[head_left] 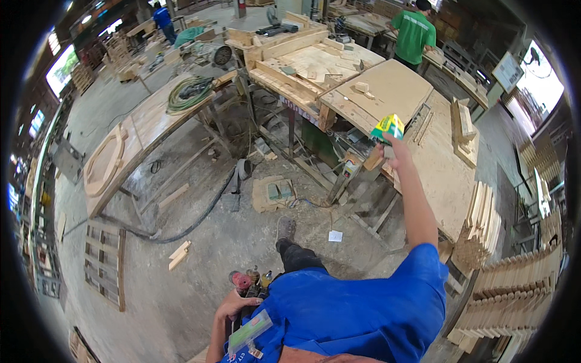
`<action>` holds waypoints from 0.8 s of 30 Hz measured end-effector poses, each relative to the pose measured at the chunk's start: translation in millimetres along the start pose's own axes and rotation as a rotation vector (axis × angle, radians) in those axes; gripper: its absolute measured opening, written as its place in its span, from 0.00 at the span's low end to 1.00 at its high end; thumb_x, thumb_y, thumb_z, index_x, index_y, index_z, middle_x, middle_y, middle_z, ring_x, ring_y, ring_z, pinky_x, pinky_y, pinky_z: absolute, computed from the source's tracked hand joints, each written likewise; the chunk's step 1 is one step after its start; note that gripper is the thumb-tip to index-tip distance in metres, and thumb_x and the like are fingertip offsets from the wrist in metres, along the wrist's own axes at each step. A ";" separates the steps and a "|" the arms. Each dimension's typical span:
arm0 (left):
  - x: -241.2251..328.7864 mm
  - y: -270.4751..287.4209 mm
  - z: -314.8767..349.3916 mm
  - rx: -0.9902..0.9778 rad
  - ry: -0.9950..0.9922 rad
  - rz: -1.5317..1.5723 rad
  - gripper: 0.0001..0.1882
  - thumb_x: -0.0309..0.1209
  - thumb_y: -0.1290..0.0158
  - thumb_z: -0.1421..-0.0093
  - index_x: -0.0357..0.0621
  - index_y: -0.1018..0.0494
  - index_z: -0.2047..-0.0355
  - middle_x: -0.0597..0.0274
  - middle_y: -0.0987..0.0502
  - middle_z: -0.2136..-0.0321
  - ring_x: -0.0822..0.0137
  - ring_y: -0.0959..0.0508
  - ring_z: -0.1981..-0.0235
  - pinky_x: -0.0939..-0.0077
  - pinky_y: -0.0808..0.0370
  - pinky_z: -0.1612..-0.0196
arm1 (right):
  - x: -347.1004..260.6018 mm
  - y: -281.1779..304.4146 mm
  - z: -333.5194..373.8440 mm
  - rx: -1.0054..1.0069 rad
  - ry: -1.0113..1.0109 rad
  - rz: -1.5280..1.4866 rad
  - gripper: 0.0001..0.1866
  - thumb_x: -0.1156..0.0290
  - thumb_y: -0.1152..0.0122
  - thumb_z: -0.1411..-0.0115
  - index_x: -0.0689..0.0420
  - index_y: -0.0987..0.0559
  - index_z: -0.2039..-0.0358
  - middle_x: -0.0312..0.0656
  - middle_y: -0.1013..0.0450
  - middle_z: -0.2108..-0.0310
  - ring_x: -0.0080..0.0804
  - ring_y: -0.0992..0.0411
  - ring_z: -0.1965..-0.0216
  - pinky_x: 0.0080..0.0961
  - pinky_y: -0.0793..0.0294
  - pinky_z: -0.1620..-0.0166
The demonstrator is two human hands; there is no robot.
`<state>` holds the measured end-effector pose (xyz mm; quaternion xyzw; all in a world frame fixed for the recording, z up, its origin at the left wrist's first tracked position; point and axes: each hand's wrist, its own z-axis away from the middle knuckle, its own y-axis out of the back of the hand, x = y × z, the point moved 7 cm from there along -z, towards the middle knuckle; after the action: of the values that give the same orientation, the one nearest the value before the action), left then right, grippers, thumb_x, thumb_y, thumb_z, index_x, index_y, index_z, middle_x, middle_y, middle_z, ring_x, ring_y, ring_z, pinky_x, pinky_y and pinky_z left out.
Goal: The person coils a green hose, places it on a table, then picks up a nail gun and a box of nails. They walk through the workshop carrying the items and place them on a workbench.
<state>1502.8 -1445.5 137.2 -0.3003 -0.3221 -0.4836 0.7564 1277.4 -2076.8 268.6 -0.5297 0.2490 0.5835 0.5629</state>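
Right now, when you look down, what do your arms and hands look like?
My left hand and right hand are bare, with no gloves, and I see no watch on either wrist. My right arm has a short, loose, bright blue sleeve, wrinkled, and below it the forearm is uncovered. I can't make out my left sleeve clearly.

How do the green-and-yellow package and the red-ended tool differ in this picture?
The package is green, yellow and white; the red-ended tool is partly red. The package looks angular, while the tool's end looks rounded. The package is in the right hand, the tool near the left hand. Both are close to a hand.
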 end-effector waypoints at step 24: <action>267.3 150.6 -231.7 -0.056 -0.041 -0.133 0.39 0.44 0.27 0.51 0.43 0.27 0.41 0.63 0.22 0.49 0.69 0.25 0.48 0.75 0.31 0.42 | 278.7 -312.3 11.5 -1.153 -0.145 0.757 0.28 0.50 0.36 0.36 0.57 0.24 0.43 0.38 0.25 0.48 0.34 0.27 0.49 0.31 0.30 0.43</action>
<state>1774.5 -1713.8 181.8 -0.3090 -0.3430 -0.5354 0.7073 1615.4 -1881.4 117.3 -0.5805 0.0286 0.8130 -0.0357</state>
